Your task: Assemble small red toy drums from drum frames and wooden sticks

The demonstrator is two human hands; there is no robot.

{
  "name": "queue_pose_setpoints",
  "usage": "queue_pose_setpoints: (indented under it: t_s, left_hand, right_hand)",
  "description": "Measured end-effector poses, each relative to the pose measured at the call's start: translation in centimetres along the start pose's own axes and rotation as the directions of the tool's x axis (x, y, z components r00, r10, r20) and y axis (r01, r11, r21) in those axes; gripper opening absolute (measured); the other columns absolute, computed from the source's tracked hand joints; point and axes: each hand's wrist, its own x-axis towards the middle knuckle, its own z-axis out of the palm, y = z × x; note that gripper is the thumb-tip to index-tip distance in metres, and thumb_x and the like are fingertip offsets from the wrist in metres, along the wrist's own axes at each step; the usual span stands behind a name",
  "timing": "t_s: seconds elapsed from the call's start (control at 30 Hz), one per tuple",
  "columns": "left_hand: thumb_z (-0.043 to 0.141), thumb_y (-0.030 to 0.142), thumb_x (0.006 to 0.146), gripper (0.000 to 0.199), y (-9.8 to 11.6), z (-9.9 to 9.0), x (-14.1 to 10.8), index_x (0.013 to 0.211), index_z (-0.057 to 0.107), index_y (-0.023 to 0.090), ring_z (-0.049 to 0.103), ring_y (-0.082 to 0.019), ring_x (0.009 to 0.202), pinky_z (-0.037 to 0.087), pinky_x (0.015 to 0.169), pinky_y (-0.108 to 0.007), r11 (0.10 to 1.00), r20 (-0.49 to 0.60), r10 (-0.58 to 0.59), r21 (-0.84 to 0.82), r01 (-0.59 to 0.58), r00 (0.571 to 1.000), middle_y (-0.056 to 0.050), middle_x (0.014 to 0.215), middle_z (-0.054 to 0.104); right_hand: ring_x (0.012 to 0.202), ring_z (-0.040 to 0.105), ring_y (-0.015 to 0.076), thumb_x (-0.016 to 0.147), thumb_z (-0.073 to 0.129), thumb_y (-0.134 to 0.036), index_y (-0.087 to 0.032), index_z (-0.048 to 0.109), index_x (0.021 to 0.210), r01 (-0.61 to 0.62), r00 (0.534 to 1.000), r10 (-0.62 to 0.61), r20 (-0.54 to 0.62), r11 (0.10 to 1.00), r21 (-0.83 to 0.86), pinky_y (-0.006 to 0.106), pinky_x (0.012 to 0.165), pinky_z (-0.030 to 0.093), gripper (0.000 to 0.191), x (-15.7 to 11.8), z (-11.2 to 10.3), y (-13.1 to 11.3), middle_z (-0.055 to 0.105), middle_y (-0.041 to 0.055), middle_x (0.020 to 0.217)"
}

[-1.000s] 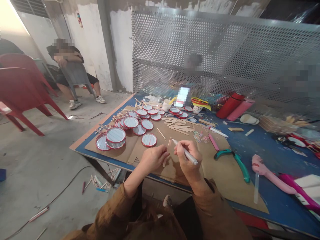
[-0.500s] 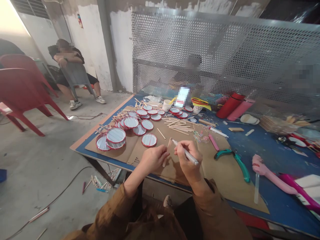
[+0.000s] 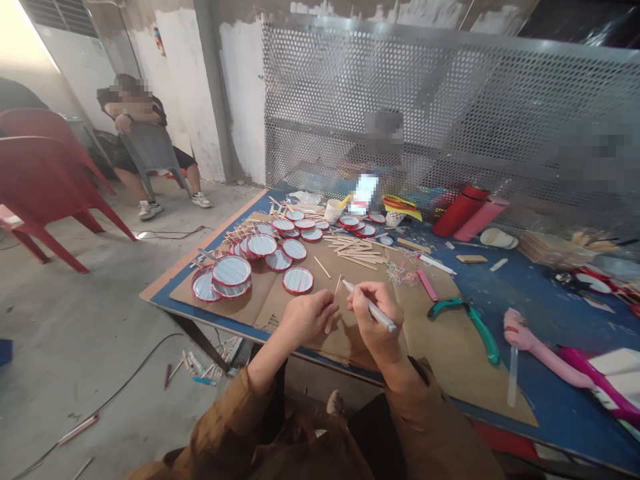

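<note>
Between the fingers of my left hand (image 3: pixel 310 316) is a thin wooden craft stick (image 3: pixel 329 325), its upper end rising past the fingertips. My right hand (image 3: pixel 376 312) grips a white marker pen (image 3: pixel 379 313), whose tip points at the stick's upper end; I cannot tell whether it touches. Both hands are over a sheet of brown cardboard (image 3: pixel 280 313) on the blue table (image 3: pixel 480 267). Just beyond my left hand lies a round white disc with a red rim (image 3: pixel 299 280). A pile of loose craft sticks (image 3: pixel 356 250) is farther back.
Stacked red-rimmed discs (image 3: pixel 232 270) fill the left. Rubber bands (image 3: pixel 401 272), teal pliers (image 3: pixel 483 330) and a pink tool (image 3: pixel 545 357) lie to the right. A paper cup (image 3: pixel 333 211), glowing phone (image 3: pixel 365 193) and red bottle (image 3: pixel 460 211) stand behind. A person (image 3: pixel 137 127) sits beyond the table.
The marker in my right hand has shifted very slightly left against the stick's upper end. My left hand holds almost still. The seated person's arms have moved a little.
</note>
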Motion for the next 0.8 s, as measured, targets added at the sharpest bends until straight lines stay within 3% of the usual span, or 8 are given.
queue_pose_setpoints:
  t_s: [0.8]
  left_hand:
    - [0.041,0.035,0.09,0.022,-0.13,0.17,-0.03,0.077,0.05,0.02,0.046,-0.012,0.061,0.023,0.055,-0.024,1.0,-0.008,0.0,0.008,0.0,1.0,0.001,0.065,0.054]
  right_hand:
    - [0.054,0.061,0.0113,0.088,0.052,-0.029,-0.02,0.056,0.082,-0.01,1.0,0.011,-0.014,1.0,0.015,0.022,0.054,0.05,0.011,0.0,0.05,-0.06,0.064,-0.0004,0.067]
